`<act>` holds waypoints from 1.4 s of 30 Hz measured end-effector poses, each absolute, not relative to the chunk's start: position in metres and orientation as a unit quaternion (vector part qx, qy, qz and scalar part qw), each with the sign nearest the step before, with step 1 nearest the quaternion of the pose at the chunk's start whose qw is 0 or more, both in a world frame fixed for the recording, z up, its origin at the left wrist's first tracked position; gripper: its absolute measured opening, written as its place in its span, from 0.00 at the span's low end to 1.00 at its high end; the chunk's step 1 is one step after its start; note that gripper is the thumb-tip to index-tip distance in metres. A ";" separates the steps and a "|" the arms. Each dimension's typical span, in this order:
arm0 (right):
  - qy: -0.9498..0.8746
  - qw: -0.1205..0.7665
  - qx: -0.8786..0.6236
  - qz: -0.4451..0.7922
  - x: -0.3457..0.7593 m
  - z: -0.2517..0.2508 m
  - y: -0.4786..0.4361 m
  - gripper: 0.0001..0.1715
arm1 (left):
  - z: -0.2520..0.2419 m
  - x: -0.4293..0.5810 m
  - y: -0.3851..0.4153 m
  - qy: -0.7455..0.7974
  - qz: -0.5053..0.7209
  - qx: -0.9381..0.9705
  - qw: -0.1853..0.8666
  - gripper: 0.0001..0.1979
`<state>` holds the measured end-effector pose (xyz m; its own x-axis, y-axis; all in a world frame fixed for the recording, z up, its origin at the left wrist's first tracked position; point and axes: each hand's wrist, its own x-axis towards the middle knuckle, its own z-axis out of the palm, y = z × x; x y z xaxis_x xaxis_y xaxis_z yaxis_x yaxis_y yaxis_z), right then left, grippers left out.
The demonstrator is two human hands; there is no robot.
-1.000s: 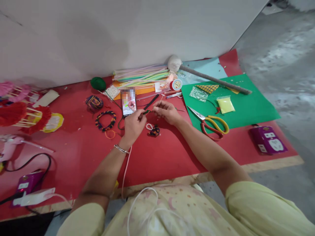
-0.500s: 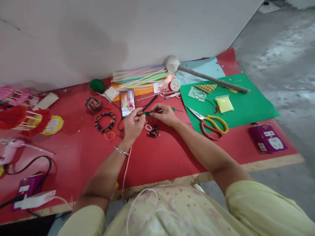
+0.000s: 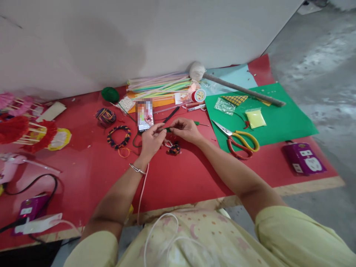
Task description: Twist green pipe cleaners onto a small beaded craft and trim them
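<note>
My left hand pinches one end of a small piece of green yarn work. At its other end my right hand is closed on it, with a thin needle or hook showing at the fingers. A green yarn strand runs from the green yarn ball past the phone towards my left hand. Just below the hands lie a ring of pearly beads and a dark multicoloured yarn piece. The phone stands behind my left hand, its screen lit.
Scissors lie on the green sheet at the right, near a purple box. Pipe cleaners and a long stick lie at the back. A braided yarn ring is at left.
The hands remain close together, with small finger movements. The view has shifted slightly. The thin tool at my right fingers now looks differently angled.
</note>
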<state>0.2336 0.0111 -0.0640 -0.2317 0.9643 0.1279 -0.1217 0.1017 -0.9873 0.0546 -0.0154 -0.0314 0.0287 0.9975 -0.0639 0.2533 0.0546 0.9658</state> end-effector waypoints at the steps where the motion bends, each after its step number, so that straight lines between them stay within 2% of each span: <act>1: -0.554 0.485 -0.372 0.566 0.235 -0.064 0.012 0.16 | -0.031 0.055 -0.015 0.557 0.406 0.547 0.475 0.17; 6: -0.479 0.486 -0.333 0.651 0.242 -0.060 0.015 0.28 | -0.035 0.055 -0.010 0.546 0.449 0.500 0.501 0.12; 13: -0.405 0.503 -0.375 0.665 0.240 -0.060 0.019 0.28 | -0.040 0.057 -0.008 0.528 0.449 0.460 0.555 0.16; 16: -0.417 0.507 -0.398 0.641 0.237 -0.061 0.018 0.26 | -0.041 0.057 -0.008 0.535 0.445 0.454 0.557 0.13; 23: -0.586 0.455 -0.413 0.528 0.233 -0.065 0.011 0.23 | -0.037 0.058 -0.012 0.565 0.404 0.519 0.497 0.09; 28: -0.624 0.449 -0.465 0.439 0.229 -0.070 0.010 0.15 | -0.035 0.059 -0.014 0.565 0.383 0.542 0.490 0.06; 32: -0.575 0.445 -0.445 0.523 0.229 -0.064 0.010 0.15 | -0.040 0.057 -0.012 0.550 0.397 0.519 0.520 0.08; 36: -0.507 0.444 -0.386 0.630 0.234 -0.057 0.014 0.22 | -0.043 0.056 -0.010 0.539 0.407 0.491 0.551 0.13; 38: -0.486 0.457 -0.374 0.644 0.236 -0.057 0.016 0.25 | -0.044 0.056 -0.010 0.538 0.401 0.490 0.557 0.15; 42: -0.447 0.464 -0.415 0.642 0.234 -0.059 0.017 0.26 | -0.043 0.055 -0.011 0.540 0.385 0.504 0.553 0.11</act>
<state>0.2344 0.0172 -0.0590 -0.2241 0.9674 -0.1183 -0.2249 -0.1694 -0.9595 0.0549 -0.0108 -0.0430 0.1192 0.9707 -0.2088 0.1196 0.1948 0.9735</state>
